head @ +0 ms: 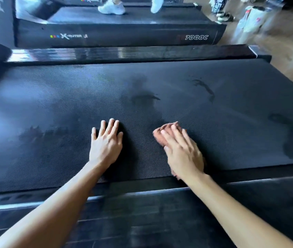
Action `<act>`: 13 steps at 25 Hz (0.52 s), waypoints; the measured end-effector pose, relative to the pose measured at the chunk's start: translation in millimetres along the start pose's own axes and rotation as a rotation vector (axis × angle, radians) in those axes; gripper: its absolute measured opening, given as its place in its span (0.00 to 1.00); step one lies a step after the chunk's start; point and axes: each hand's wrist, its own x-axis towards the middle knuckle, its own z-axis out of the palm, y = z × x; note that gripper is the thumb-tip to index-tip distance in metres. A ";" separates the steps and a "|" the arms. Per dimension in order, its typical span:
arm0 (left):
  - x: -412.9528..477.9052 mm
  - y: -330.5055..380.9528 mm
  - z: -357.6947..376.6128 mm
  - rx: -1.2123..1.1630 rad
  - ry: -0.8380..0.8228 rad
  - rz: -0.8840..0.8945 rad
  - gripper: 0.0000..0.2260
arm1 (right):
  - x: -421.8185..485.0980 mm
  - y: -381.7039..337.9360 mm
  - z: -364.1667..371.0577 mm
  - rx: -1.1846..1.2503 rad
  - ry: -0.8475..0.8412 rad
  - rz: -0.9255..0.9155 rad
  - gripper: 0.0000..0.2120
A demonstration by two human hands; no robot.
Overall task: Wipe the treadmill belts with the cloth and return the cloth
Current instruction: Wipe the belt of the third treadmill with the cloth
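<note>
Several dark smears and a footprint-shaped mark show on the wide black textured treadmill belt, so from where I stand this belt looks only partly wiped. The crumpled reddish-brown cloth lies on the belt near its close edge, right of centre, under the person's right hand. That hand's fingers lie fairly straight and close together on top of the cloth, pressing it down rather than gripping it; blur makes the thumb hard to read. The left hand rests flat on the bare belt just beside it, fingers spread apart, holding nothing. Beyond, a second black treadmill has someone in white trainers on it, and I can't tell whether that belt has been wiped. By my reckoning the marked far and right-hand parts are left, and the cloth is not yet returned.
</note>
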 end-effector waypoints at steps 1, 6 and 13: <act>0.3 -0.4 0.1 -0.010 0.000 -0.003 0.24 | -12.8 -2.0 2.5 -0.018 0.011 -0.193 0.27; 4.4 5.7 -4.7 -0.031 -0.049 -0.045 0.24 | 6.6 34.6 -20.1 0.031 -0.063 0.088 0.27; 26.0 29.5 -2.7 -0.070 -0.089 -0.022 0.25 | 10.7 26.2 -18.7 0.037 -0.094 0.012 0.27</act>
